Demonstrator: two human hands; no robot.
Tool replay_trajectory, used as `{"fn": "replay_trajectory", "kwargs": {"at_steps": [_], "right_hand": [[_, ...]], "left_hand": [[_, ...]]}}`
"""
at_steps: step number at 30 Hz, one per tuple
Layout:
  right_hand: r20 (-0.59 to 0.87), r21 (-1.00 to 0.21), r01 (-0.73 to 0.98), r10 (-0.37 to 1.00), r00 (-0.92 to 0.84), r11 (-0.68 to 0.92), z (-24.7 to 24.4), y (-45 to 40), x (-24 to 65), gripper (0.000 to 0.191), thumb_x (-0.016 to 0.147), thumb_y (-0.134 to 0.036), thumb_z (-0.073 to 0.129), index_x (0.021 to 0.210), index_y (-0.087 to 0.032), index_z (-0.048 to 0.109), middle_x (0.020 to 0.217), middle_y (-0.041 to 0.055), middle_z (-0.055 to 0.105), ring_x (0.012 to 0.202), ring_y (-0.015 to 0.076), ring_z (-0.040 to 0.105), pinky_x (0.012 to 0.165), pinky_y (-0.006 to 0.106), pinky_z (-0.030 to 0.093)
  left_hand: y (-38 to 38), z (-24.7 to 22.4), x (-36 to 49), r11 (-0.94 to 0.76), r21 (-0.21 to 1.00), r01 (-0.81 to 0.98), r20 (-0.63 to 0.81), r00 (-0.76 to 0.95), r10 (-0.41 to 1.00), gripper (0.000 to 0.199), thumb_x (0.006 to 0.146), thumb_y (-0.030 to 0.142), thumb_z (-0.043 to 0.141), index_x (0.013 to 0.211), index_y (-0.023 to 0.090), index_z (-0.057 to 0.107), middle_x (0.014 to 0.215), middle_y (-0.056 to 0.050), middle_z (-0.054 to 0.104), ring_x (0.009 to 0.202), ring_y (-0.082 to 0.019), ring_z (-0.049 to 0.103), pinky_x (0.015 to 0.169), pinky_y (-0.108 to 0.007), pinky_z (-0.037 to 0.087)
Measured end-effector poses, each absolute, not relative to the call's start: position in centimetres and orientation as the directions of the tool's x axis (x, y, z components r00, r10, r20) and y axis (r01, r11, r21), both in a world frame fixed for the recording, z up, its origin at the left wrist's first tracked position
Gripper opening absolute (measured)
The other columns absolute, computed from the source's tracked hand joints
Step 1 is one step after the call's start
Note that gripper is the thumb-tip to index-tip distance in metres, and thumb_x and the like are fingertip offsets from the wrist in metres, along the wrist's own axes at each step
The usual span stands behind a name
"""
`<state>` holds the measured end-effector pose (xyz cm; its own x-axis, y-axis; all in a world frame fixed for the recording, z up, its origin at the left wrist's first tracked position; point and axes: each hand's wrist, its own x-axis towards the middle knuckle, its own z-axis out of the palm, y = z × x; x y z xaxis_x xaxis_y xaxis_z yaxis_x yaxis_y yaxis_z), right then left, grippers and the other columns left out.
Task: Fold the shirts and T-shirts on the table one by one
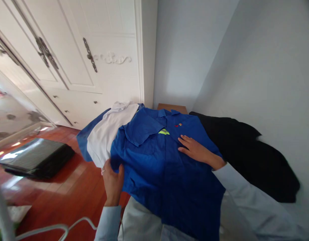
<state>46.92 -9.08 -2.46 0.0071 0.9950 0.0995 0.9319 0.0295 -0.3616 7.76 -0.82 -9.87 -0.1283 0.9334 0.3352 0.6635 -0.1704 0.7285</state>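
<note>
A blue work jacket [146, 164] with a collar, a small red and yellow chest mark and a strip of yellow-green showing at its opening lies spread out in front of me, its lower part over my lap. My right hand [197, 150] rests flat on the chest of the jacket, fingers stretched out. At the jacket's left edge is my left hand [113, 182], thumb and fingers apart, with its fingertips by the white garment [104, 134]. That white garment lies beside the jacket, partly over another blue garment [84, 142]. Black clothing [244, 150] lies on the right.
A white wardrobe [114, 26] with metal handles and drawers stands behind on the left. A brown wooden surface [172, 107] shows behind the collar. On the reddish wooden floor [86, 187] lies a dark, ridged flat item [39, 155]. A white cable [81, 219] runs at the lower left.
</note>
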Motion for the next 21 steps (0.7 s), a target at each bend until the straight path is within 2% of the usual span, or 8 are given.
{"fn": "replay_trajectory", "kwargs": {"at_steps": [4, 6, 8, 11, 13, 15, 19, 21], "right_hand": [[0.154, -0.677, 0.736, 0.983, 0.104, 0.028, -2.0, -17.0, 44.3, 0.05, 0.084, -0.055, 0.067, 0.127, -0.028, 0.069, 0.14, 0.0055, 0.06, 0.136, 0.0326, 0.048, 0.12, 0.055, 0.028], [0.193, -0.813, 0.582, 0.942, 0.277, -0.004, -3.1, -21.0, 42.9, 0.035, 0.083, -0.054, 0.067, 0.106, -0.03, 0.078, 0.112, 0.0064, 0.075, 0.114, 0.0325, 0.066, 0.11, 0.053, 0.043], [0.172, -0.873, 0.478, 0.86, 0.48, -0.092, -5.2, -24.6, 41.9, 0.033, 0.08, -0.055, 0.069, 0.098, -0.03, 0.08, 0.091, 0.0075, 0.078, 0.082, 0.0298, 0.073, 0.088, 0.048, 0.057], [0.079, -0.878, 0.403, 0.753, 0.653, -0.257, -9.8, -28.6, 41.0, 0.038, 0.077, -0.058, 0.068, 0.094, -0.026, 0.079, 0.079, 0.0074, 0.077, 0.065, 0.0263, 0.071, 0.071, 0.042, 0.058], [0.0, -0.874, 0.339, 0.698, 0.716, -0.348, -12.8, -30.4, 40.8, 0.043, 0.077, -0.062, 0.065, 0.093, -0.023, 0.077, 0.077, 0.0075, 0.076, 0.065, 0.026, 0.07, 0.071, 0.041, 0.057], [-0.038, -0.879, 0.266, 0.613, 0.789, -0.397, -15.3, -31.7, 40.8, 0.047, 0.077, -0.064, 0.064, 0.093, -0.021, 0.075, 0.081, 0.0085, 0.076, 0.071, 0.0264, 0.07, 0.076, 0.042, 0.057], [-0.036, -0.939, 0.104, 0.395, 0.918, -0.328, -17.9, -32.6, 40.5, 0.061, 0.069, -0.063, 0.072, 0.111, -0.018, 0.066, 0.11, 0.0138, 0.073, 0.099, 0.0292, 0.068, 0.092, 0.046, 0.054], [-0.119, -0.965, 0.003, 0.45, 0.885, -0.26, -18.3, -32.6, 40.0, 0.068, 0.067, -0.061, 0.076, 0.12, -0.02, 0.063, 0.121, 0.0141, 0.069, 0.111, 0.0296, 0.066, 0.096, 0.046, 0.053]], "left_hand": [[-0.4, -12.6, 7.0, -0.012, 0.834, 0.551, 0.155, -0.214, 0.964, 0.067, 0.078, 0.047, 0.061, 0.132, 0.009, 0.048, 0.126, -0.021, 0.059, 0.122, -0.035, 0.056, 0.105, -0.053, 0.045], [-0.8, -13.4, 6.8, 0.045, 0.88, 0.473, 0.052, -0.19, 0.98, 0.065, 0.075, 0.046, 0.064, 0.129, 0.012, 0.05, 0.12, -0.019, 0.062, 0.113, -0.033, 0.061, 0.097, -0.049, 0.05], [-1.3, -13.6, 6.5, 0.075, 0.895, 0.439, -0.002, -0.164, 0.986, 0.064, 0.074, 0.046, 0.064, 0.128, 0.014, 0.051, 0.115, -0.016, 0.065, 0.104, -0.029, 0.065, 0.09, -0.045, 0.053], [-2.0, -13.5, 5.9, 0.09, 0.835, 0.543, -0.04, -0.104, 0.994, 0.052, 0.073, 0.044, 0.063, 0.115, 0.015, 0.06, 0.102, -0.012, 0.07, 0.092, -0.028, 0.068, 0.081, -0.04, 0.054], [-2.3, -13.8, 5.4, 0.08, 0.773, 0.63, -0.08, -0.027, 0.996, 0.038, 0.071, 0.045, 0.062, 0.096, 0.016, 0.066, 0.088, -0.009, 0.071, 0.086, -0.029, 0.068, 0.076, -0.039, 0.053], [-2.5, -14.5, 4.8, 0.081, 0.747, 0.66, -0.126, 0.022, 0.992, 0.035, 0.069, 0.049, 0.062, 0.085, 0.018, 0.068, 0.08, -0.007, 0.07, 0.083, -0.03, 0.068, 0.073, -0.038, 0.052], [-3.4, -16.2, 3.8, 0.144, 0.809, 0.57, -0.166, -0.014, 0.986, 0.044, 0.062, 0.051, 0.066, 0.09, 0.018, 0.066, 0.08, -0.006, 0.071, 0.078, -0.027, 0.068, 0.067, -0.034, 0.052], [-4.0, -16.6, 3.2, 0.172, 0.84, 0.514, -0.188, -0.021, 0.982, 0.042, 0.059, 0.049, 0.068, 0.087, 0.018, 0.065, 0.077, -0.005, 0.07, 0.074, -0.026, 0.067, 0.064, -0.032, 0.051]]}}
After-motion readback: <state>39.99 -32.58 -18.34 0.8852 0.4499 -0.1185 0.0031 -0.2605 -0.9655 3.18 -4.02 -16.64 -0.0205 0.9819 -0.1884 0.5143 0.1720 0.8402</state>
